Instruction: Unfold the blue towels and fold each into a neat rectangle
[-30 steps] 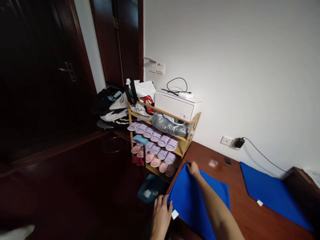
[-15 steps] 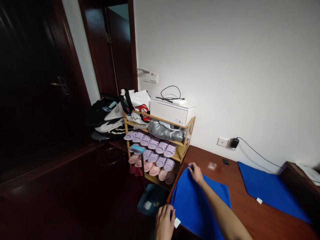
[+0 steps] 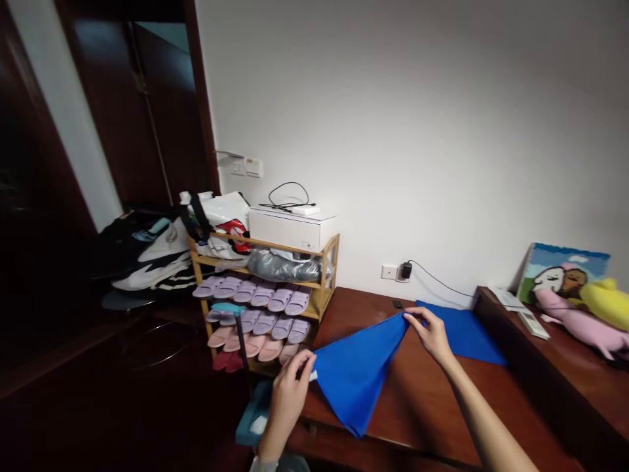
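Note:
A blue cloth hangs stretched between my two hands above the front of the brown wooden table, its lower part drooping to a point. My left hand pinches its left corner, close to a small white tag. The right corner is pinched between the thumb and fingers of my right hand, held higher up. Behind my right hand, a second blue cloth lies flat on the table, partly hidden by that hand.
Left of the table stands a wooden shoe rack with rows of slippers and a white box on top. A teal dustpan is on the floor. On a raised ledge at right lie plush toys and a remote.
The blue cloth was lying on the table and is now lifted between both hands. My right hand has moved right, and the view has turned right, bringing the plush toys into sight.

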Demonstrator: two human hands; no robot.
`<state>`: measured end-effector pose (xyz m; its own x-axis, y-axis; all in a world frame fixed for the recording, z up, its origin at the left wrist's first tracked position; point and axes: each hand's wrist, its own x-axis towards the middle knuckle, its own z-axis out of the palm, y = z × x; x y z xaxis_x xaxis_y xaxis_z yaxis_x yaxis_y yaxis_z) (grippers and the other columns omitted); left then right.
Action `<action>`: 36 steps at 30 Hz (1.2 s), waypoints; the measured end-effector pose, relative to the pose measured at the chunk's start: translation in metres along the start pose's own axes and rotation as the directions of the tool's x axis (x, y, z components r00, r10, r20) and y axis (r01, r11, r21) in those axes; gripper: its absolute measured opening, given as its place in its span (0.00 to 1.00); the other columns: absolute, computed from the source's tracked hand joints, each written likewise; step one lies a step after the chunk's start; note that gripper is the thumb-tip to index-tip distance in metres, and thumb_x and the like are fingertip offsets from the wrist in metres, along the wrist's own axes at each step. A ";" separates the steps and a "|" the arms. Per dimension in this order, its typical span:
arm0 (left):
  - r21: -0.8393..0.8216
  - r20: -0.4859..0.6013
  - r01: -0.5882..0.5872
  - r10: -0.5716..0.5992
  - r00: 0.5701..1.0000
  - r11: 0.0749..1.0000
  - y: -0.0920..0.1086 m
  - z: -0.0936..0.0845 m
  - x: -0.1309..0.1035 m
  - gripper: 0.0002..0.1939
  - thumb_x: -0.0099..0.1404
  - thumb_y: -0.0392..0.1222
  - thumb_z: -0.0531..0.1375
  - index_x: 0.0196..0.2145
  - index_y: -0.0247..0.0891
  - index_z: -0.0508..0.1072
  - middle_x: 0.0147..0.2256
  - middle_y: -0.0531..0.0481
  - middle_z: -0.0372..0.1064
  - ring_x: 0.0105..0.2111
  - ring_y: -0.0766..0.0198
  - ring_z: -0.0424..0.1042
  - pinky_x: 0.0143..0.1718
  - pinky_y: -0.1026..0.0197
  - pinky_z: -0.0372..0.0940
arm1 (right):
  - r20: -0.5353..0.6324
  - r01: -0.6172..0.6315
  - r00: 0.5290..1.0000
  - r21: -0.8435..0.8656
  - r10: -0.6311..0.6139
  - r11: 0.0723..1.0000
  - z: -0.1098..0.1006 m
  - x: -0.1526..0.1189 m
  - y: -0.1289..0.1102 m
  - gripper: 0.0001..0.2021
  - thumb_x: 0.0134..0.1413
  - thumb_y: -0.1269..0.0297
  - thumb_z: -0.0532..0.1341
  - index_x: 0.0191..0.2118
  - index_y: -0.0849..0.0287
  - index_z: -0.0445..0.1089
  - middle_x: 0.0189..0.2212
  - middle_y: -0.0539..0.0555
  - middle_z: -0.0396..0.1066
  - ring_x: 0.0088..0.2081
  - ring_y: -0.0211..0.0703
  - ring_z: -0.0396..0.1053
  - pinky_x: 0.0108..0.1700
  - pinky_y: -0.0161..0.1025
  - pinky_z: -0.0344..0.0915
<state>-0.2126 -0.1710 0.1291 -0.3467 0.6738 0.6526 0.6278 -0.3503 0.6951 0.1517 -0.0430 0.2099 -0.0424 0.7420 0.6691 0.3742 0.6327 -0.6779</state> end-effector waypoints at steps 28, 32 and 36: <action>-0.320 0.239 0.216 -0.142 0.961 0.923 0.042 0.124 0.138 0.27 0.65 0.65 0.67 0.44 0.36 0.82 0.43 0.38 0.84 0.46 0.50 0.83 0.52 0.48 0.77 | -0.309 -0.037 0.949 -0.311 -0.064 0.950 -0.068 -0.011 0.025 0.23 0.72 0.44 0.57 0.46 0.56 0.83 0.46 0.60 0.85 0.48 0.52 0.81 0.55 0.47 0.76; -0.171 0.229 0.223 -0.181 0.956 0.960 0.018 0.186 0.118 0.27 0.73 0.61 0.58 0.54 0.36 0.79 0.60 0.31 0.75 0.64 0.44 0.72 0.67 0.38 0.66 | -0.275 -0.342 0.929 -0.393 0.246 0.854 -0.019 -0.004 0.086 0.35 0.74 0.44 0.43 0.62 0.67 0.74 0.61 0.70 0.76 0.63 0.58 0.73 0.67 0.55 0.67; -0.077 0.331 0.156 -0.122 0.936 0.985 -0.022 0.201 0.013 0.25 0.74 0.59 0.56 0.53 0.41 0.82 0.64 0.37 0.73 0.66 0.44 0.70 0.70 0.40 0.63 | -0.139 -0.371 0.926 -0.496 0.350 0.785 0.028 -0.099 0.122 0.35 0.74 0.48 0.41 0.64 0.64 0.75 0.68 0.67 0.69 0.70 0.58 0.65 0.72 0.56 0.61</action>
<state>-0.0911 -0.0241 0.0616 -0.1708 0.8885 0.4260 0.5105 -0.2900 0.8095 0.1754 -0.0327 0.0527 0.2204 0.8779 0.4251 0.7689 0.1118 -0.6296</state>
